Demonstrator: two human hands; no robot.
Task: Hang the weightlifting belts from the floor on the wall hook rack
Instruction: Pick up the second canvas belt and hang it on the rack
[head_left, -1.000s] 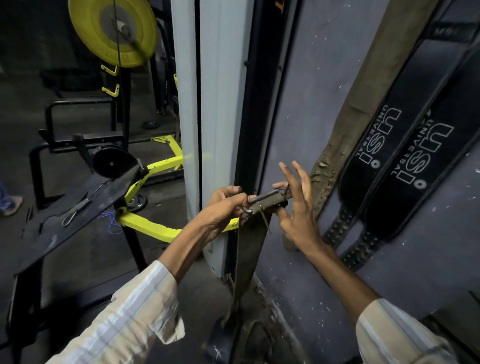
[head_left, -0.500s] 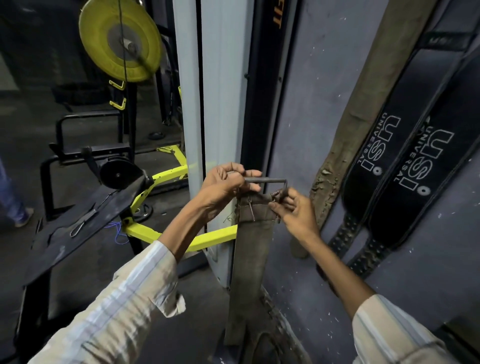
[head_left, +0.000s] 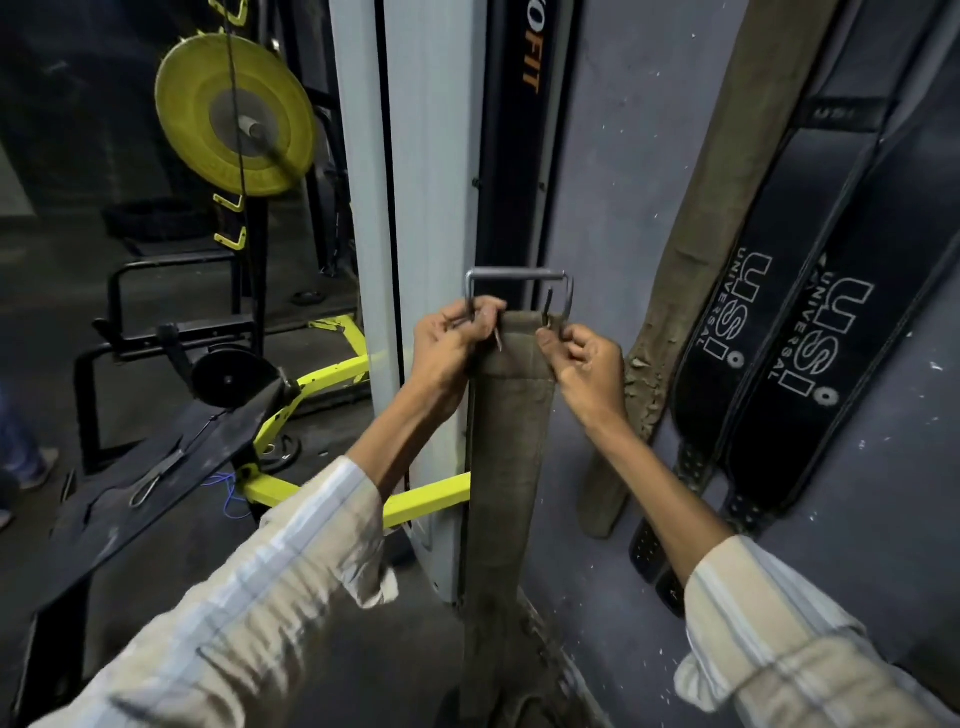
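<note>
Head view: brown belt (head_left: 506, 441) now held upright before grey wall (head_left: 613, 218), tail trailing to floor. Left hand (head_left: 449, 348) and right hand (head_left: 587, 364) each pinch a top corner, fingers curled tight. Buckle (head_left: 519, 288), lying sideways a second ago, now stands squared above belt end. Judgement: buckle readied for hooking; rack out of frame. Three belts (head_left: 810, 322) already hang beside.

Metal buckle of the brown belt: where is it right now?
Centre of the head view: the buckle tops the brown belt, between the left hand and right hand, before the white post.
</note>
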